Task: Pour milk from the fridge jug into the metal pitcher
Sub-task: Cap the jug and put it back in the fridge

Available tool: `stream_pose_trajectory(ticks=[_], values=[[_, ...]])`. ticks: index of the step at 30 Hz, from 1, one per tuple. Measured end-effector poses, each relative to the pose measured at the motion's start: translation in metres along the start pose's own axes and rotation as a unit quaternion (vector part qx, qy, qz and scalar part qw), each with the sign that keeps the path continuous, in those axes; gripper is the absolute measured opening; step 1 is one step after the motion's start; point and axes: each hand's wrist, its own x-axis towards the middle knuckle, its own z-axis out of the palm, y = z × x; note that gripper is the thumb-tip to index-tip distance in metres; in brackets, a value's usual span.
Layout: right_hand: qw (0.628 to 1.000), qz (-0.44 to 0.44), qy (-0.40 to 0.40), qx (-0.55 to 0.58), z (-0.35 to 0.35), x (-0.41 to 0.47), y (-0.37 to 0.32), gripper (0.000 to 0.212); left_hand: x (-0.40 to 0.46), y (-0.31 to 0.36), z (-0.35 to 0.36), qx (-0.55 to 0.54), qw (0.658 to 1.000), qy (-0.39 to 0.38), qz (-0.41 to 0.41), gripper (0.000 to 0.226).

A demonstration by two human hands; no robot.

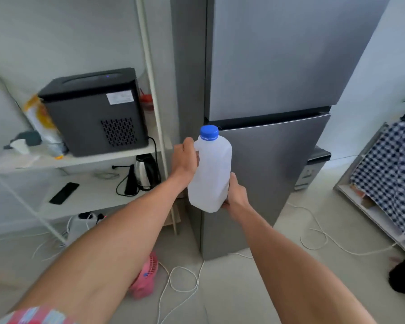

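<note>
A white plastic milk jug (209,174) with a blue screw cap (209,132) is held upright in front of the grey fridge (267,90), whose two doors are closed. My left hand (185,157) grips the jug's handle at its upper left. My right hand (235,194) holds the jug's lower right corner from below and the side. The cap is on. No metal pitcher is in view.
A white shelf unit (98,157) on the left carries a black countertop machine (94,111), an electric kettle (145,171) and a black phone (64,193). White cables (182,284) and a pink fan (144,279) lie on the floor. A checked cloth (391,174) hangs at right.
</note>
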Motion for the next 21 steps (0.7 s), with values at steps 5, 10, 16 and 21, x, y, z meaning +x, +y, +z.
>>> stream_pose_trajectory(ticks=[5, 10, 16, 21], values=[[0.998, 0.003, -0.052, -0.034, -0.004, 0.027, -0.006, 0.056, 0.008, 0.001, 0.012, -0.004, 0.998, 0.059, -0.007, 0.035], [0.993, -0.062, -0.024, -0.096, -0.011, 0.047, -0.040, 0.057, 0.019, -0.006, 0.016, 0.022, 0.996, 0.085, -0.005, 0.044], [0.909, -0.331, 0.063, -0.245, 0.003, 0.074, -0.137, 0.041, 0.035, -0.017, 0.010, 0.012, 0.996, 0.090, 0.001, 0.045], [0.891, -0.282, 0.036, -0.354, 0.024, 0.096, -0.157, 0.059, 0.048, -0.022, 0.004, 0.017, 0.996, 0.089, -0.006, 0.050]])
